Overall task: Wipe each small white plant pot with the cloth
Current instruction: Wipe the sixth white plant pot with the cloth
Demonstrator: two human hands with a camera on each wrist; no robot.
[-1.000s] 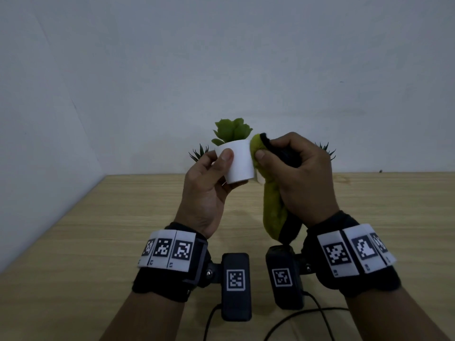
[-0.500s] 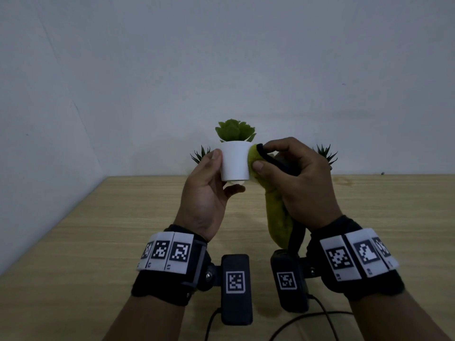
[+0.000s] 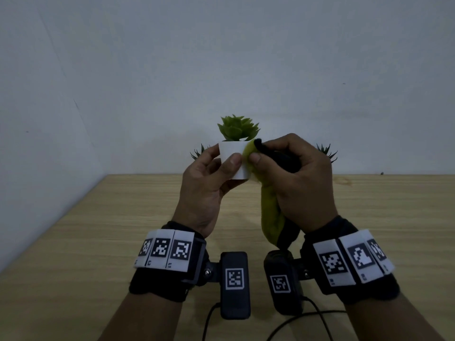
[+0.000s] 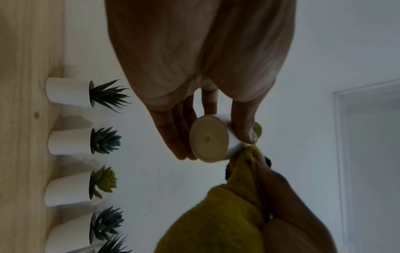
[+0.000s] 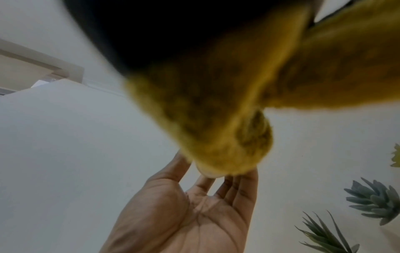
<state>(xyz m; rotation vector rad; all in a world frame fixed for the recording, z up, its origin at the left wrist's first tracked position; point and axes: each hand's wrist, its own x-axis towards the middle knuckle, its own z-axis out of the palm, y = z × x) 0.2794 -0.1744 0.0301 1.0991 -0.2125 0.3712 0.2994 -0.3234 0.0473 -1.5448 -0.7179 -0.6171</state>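
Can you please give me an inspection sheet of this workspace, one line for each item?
Surface: light wooden table against a plain white wall.
Job's things: small white plant pot with a green succulent, lifted off the table; yellow-green cloth pressed on its side. Four more white pots stand in a row by the wall, with a fifth plant at the frame edge.
Clutter: nothing seen.
Hands: left hand holds the pot between thumb and fingers; right hand grips the cloth.
Cables: black cables run from the wrist cameras toward the person.
Surroundings: a white door or window frame, seen from the left wrist.
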